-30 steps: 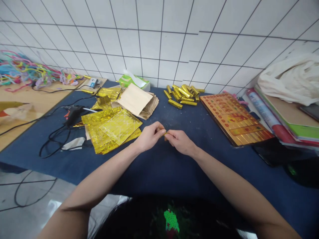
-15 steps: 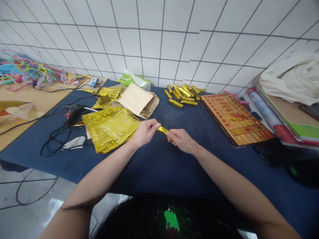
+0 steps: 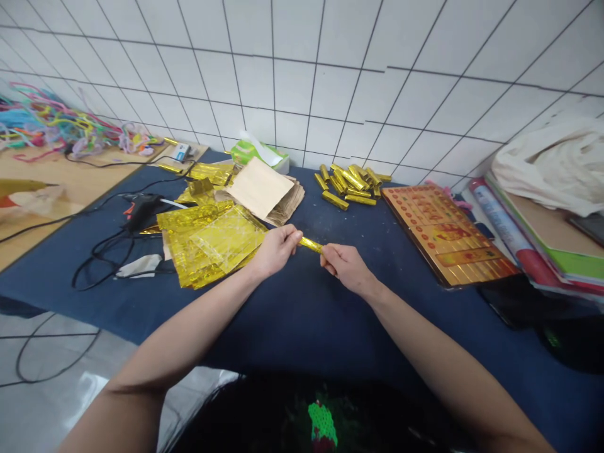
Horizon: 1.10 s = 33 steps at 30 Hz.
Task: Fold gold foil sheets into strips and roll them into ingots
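Observation:
Between my two hands stretches a small roll of gold foil paper (image 3: pixel 310 245), held over the dark blue cloth. My left hand (image 3: pixel 279 247) pinches its left end, and the fingers of my right hand (image 3: pixel 343 263) are closed on its right end. Just left of my left hand lie shiny gold foil sheets (image 3: pixel 189 242), some overlapping. Behind them rests a stack of brown paper squares (image 3: pixel 261 189). Farther back, near the wall, several finished-looking gold rolls (image 3: pixel 352 182) lie in a loose pile.
A black glue gun (image 3: pixel 141 211) with its cable lies at left, near a white scrap (image 3: pixel 139 267). A tissue pack (image 3: pixel 257 154) stands by the wall. On the right are an orange-gold printed packet (image 3: pixel 448 233) and stacked folders (image 3: pixel 566 245). Colourful pipe cleaners (image 3: pixel 61 123) cover the wooden table.
My right hand has shifted slightly right and down, so more of the gold roll shows between my hands. The camera view has tilted a little.

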Motion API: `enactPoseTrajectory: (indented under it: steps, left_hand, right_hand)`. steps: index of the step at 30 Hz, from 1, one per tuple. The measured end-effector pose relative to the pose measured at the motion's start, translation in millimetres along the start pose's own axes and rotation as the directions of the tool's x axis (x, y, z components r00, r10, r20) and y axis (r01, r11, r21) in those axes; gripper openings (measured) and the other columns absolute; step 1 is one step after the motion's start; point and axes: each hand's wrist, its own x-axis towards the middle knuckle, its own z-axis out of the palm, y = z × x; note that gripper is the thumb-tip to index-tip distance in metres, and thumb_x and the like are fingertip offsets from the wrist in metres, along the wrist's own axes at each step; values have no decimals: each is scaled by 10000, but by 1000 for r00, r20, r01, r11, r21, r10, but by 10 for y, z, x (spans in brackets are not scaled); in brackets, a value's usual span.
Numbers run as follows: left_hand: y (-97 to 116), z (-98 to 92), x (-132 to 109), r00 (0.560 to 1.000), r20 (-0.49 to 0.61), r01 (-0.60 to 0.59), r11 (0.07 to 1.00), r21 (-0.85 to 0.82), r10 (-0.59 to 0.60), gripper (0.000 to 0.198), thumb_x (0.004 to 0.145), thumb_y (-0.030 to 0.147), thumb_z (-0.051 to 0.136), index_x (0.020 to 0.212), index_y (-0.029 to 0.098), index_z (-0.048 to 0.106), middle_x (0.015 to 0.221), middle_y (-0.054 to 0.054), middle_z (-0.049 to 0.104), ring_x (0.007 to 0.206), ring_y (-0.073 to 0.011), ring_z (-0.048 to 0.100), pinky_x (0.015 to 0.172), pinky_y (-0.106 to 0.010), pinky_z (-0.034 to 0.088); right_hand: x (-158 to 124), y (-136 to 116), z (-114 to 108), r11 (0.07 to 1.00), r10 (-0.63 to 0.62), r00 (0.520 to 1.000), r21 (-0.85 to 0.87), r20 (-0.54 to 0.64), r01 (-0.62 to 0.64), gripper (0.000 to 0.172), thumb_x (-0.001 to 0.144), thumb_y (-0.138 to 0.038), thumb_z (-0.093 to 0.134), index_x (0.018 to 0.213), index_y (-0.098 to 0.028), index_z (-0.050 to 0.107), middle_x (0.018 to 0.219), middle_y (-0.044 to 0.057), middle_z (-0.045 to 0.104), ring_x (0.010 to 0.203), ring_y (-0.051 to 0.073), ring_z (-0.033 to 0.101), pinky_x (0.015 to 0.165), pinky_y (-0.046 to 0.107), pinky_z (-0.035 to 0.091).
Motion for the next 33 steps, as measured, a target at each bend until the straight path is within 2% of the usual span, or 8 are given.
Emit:
enactPoseTrajectory:
  steps: [3, 6, 11, 16, 19, 21, 26, 33]
  left_hand:
    - [-12, 9, 0, 1000, 21, 22, 1000, 3, -22, 369, 864, 418, 355, 593, 177, 420, 472, 50, 410, 428, -72, 351, 450, -198, 284]
    - [-18, 2, 7, 998, 36, 48, 999, 2, -48, 371, 860, 432, 356, 600, 175, 421, 473, 51, 406, 426, -71, 352, 443, -197, 283]
    - [9, 12, 4, 997, 13, 80, 997, 22, -80, 343, 859, 380, 356, 586, 178, 403, 473, 51, 393, 427, -73, 338, 440, -199, 274]
    - [82, 97, -68, 996, 87, -29, 975, 221, 10, 285, 862, 306, 369, 612, 182, 426, 518, 43, 422, 492, -95, 403, 506, -215, 304]
    - [126, 137, -116, 983, 181, -79, 974, 213, 40, 285, 874, 290, 357, 637, 179, 467, 566, 25, 491, 538, -104, 458, 542, -221, 325]
    - [133, 123, -122, 984, 172, -91, 975, 200, 57, 293, 876, 300, 358, 633, 178, 468, 567, 26, 488, 542, -102, 456, 542, -219, 321]
    - [74, 16, -64, 998, 1, -64, 983, 173, 65, 305, 860, 324, 367, 594, 183, 408, 518, 49, 386, 500, -90, 373, 516, -211, 301]
    - [68, -50, -23, 999, 52, -17, 997, 74, 13, 384, 849, 416, 379, 550, 176, 406, 487, 46, 397, 457, -75, 361, 475, -201, 293]
  right_hand:
    - [-9, -1, 29, 982, -72, 991, -179, -110, 52, 357, 855, -424, 408, 600, -183, 479, 495, -51, 393, 458, 82, 345, 486, 236, 281]
    - [-13, 12, 47, 955, -116, 985, -288, -129, 75, 340, 862, -388, 393, 598, -188, 465, 509, -46, 400, 474, 87, 355, 513, 242, 289]
    - [9, 40, 11, 970, -73, 994, -239, -77, 53, 369, 866, -436, 371, 607, -190, 464, 525, -39, 431, 489, 92, 385, 509, 239, 303]
    - [31, -20, 8, 979, -33, 997, -199, 74, 47, 352, 868, -441, 378, 648, -185, 477, 522, -44, 456, 492, 93, 417, 522, 236, 328]
    - [23, -79, 33, 977, -19, 981, -204, 194, 59, 344, 879, -401, 363, 657, -178, 501, 499, -43, 456, 482, 93, 427, 519, 233, 335]
    - [9, -101, 32, 986, 1, 975, -163, 220, 36, 351, 881, -404, 357, 649, -178, 493, 475, -48, 442, 458, 88, 411, 499, 227, 331]
    - [-30, -68, -7, 995, 14, 981, -99, 193, 5, 392, 880, -447, 339, 617, -186, 464, 456, -58, 399, 425, 80, 357, 463, 221, 300]
    - [-13, -4, -8, 910, -111, 991, -394, 71, 130, 366, 877, -362, 349, 565, -188, 428, 505, -36, 426, 486, 93, 400, 534, 241, 293]
